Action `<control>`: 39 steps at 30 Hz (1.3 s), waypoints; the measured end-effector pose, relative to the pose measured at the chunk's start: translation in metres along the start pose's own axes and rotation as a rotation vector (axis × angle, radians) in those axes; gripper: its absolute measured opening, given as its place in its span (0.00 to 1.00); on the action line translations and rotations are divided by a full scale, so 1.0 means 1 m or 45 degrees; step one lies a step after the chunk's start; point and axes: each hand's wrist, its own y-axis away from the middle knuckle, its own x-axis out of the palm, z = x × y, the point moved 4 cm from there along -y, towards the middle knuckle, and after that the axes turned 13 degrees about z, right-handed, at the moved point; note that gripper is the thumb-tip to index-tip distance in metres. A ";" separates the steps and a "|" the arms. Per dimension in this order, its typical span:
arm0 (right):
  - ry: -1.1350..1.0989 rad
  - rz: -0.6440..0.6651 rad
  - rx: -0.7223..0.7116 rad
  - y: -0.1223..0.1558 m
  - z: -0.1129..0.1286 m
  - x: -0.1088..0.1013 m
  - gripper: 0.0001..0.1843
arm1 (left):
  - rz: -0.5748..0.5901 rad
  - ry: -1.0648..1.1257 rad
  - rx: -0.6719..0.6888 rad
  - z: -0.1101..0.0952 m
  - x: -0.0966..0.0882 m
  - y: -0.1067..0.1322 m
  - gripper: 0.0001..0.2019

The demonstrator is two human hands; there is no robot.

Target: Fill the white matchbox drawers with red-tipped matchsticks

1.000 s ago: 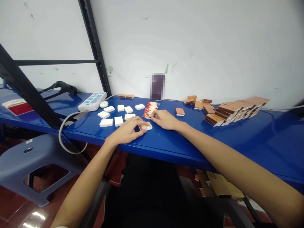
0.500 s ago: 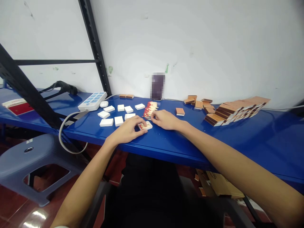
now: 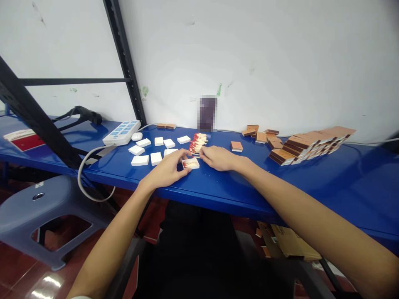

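Observation:
My left hand (image 3: 170, 169) grips a small white matchbox tray (image 3: 193, 165) at its left end, thumb on the near side and fingers on the far side. Red-headed matches lie in the tray. Just behind it is a loose pile of matches (image 3: 199, 140), their red heads mostly to the left. My right hand (image 3: 218, 158) rests on the table with its fingers pinched together at the near right end of this pile. Whatever is between those fingertips is hidden. Several white tray pieces (image 3: 140, 160) lie left of the pile, some partly behind my left hand.
On the blue table (image 3: 237, 191), one brown matchbox (image 3: 236, 146) lies right of my right hand. Farther right are loose matchboxes (image 3: 261, 137) and a stacked block of them (image 3: 307, 143). A white power strip (image 3: 122, 133) stands left, beside a black rack post (image 3: 126, 54).
My left fingers have drawn back from over the tray to its edge, so more of its matches show. My right hand has shifted very slightly, staying beside the pile.

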 end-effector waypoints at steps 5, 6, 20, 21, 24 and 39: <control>-0.118 -0.091 -0.068 0.003 -0.003 -0.006 0.12 | 0.003 0.028 -0.023 0.001 0.000 0.001 0.21; -0.136 -0.126 -0.097 0.004 -0.002 -0.008 0.12 | 0.001 0.033 -0.027 0.001 0.000 0.001 0.21; -0.202 -0.117 -0.321 0.014 0.030 -0.009 0.08 | -0.045 0.028 0.089 0.001 -0.001 0.000 0.16; -0.215 -0.142 -0.328 0.014 0.029 -0.010 0.08 | -0.048 0.015 0.088 0.001 -0.002 -0.001 0.15; -0.259 -0.275 -0.306 0.013 0.021 -0.015 0.09 | -0.040 -0.034 0.052 0.000 -0.002 -0.001 0.11; -0.256 -0.293 0.018 -0.014 0.001 -0.001 0.10 | 0.028 -0.058 0.037 -0.002 -0.001 -0.001 0.09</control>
